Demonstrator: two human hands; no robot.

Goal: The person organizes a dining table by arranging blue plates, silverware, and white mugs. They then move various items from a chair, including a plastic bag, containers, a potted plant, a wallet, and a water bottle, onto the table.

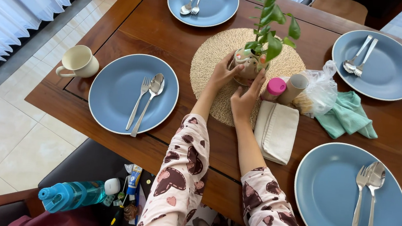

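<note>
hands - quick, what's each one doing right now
Left hand: closed around the left side of the small plant pot on the woven mat.
Right hand: closed on the pot's near right side.

Glossy wooden table (pixel 169 36); rough woven mat (pixel 211 60).

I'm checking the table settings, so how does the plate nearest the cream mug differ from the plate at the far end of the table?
The near left plate lies fully in view, while the far plate is cut off by the picture's top edge. On the near left plate the fork and spoon lie a little apart; on the far plate the cutlery overlaps. Both plates are round and blue.
</note>
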